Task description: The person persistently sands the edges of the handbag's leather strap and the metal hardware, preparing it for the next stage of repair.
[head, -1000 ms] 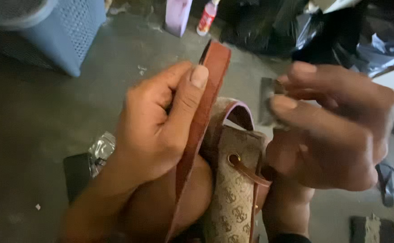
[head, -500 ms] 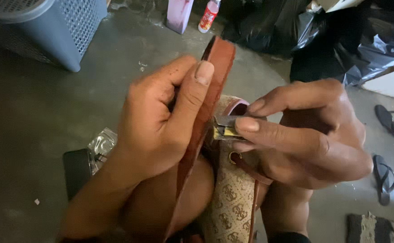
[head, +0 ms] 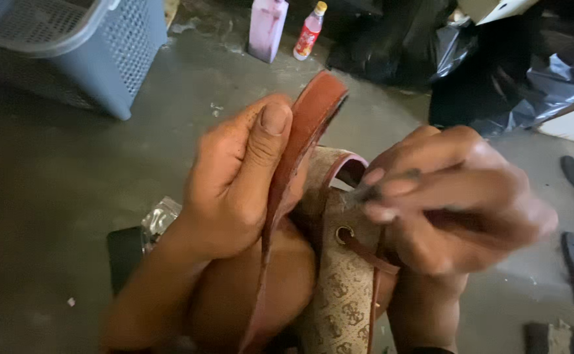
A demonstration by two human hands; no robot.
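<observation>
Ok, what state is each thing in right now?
Left hand: gripping the brown strap, thumb pressed on it.
Right hand: fingers pinching a small blurred tool at the bag's rim.
Patterned bag: upright, top open.
Bottle: standing, capped.

Both forearms are bare with no sleeve, watch, ring or glove to be seen, the left hand (head: 241,177) showing a short, plain thumbnail and the right hand (head: 451,203) blurred, its nails short and unpainted too.
</observation>
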